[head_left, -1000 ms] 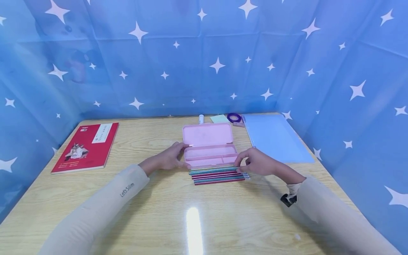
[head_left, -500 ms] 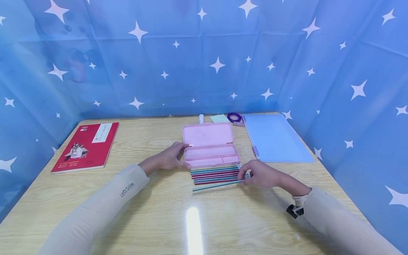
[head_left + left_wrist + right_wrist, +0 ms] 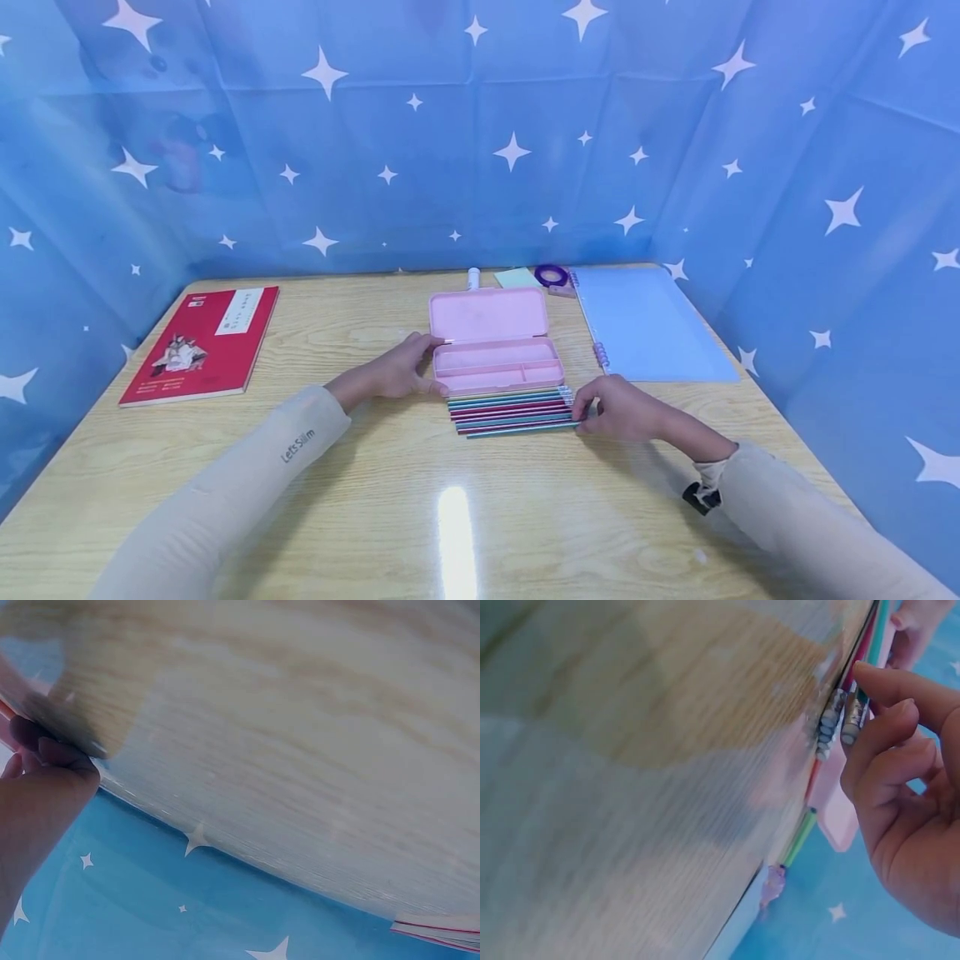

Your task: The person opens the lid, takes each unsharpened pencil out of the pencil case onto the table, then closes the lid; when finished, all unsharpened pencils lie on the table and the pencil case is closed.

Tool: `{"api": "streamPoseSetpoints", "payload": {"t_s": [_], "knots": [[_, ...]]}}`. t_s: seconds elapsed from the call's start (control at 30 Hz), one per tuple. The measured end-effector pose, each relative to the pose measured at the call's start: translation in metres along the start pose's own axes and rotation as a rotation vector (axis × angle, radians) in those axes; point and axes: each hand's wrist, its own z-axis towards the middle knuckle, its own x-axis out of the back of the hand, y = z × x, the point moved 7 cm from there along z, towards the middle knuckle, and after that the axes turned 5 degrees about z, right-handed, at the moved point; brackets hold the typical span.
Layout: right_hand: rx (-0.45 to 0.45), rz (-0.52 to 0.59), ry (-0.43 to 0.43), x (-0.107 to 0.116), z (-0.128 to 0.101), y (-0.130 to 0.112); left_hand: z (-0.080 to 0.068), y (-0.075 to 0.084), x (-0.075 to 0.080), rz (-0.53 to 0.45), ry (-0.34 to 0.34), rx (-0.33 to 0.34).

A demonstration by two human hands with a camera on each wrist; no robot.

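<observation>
A pink pencil case (image 3: 489, 316) lies open with its lid folded back, and its compartments look bare. My left hand (image 3: 403, 367) holds the case's left end, thumb at the front corner and index finger near the hinge. Several colored pencils (image 3: 512, 408) lie in a row along the front of the case, erasers to the right. My right hand (image 3: 619, 408) pinches a teal pencil (image 3: 517, 432) near its eraser end, at the front of the row. The right wrist view shows that pencil's eraser end (image 3: 852, 726) beside the thumb and index finger.
A red book (image 3: 204, 346) lies on the table's left. At the back right are a blue spiral notebook (image 3: 652, 325), a purple tape roll (image 3: 551, 276), pale green paper (image 3: 517, 278) and a white cylinder (image 3: 473, 279). A blue star-patterned curtain (image 3: 420, 183) hangs behind.
My right hand has drawn the teal pencil out toward the front, then brought it parallel against the row's front side. The left hand has stayed on the pencil case.
</observation>
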Motion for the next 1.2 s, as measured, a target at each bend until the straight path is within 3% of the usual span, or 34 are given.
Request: {"api": "streamPoseSetpoints", "payload": {"t_s": [0.23,0.63,1.2], "knots": [[0.030,0.003,0.026,-0.0035,0.0020,-0.0031,0.0004,0.0009,-0.0006,-0.002,0.001,0.004],[-0.006,-0.037,0.037,-0.0043,0.0052,-0.0037,0.0009,-0.0017,-0.0008,0.003,-0.007,0.035],[-0.036,0.002,0.013,-0.0041,0.0079,0.0024,0.0008,-0.0002,0.0001,0.001,-0.002,0.022]]}}
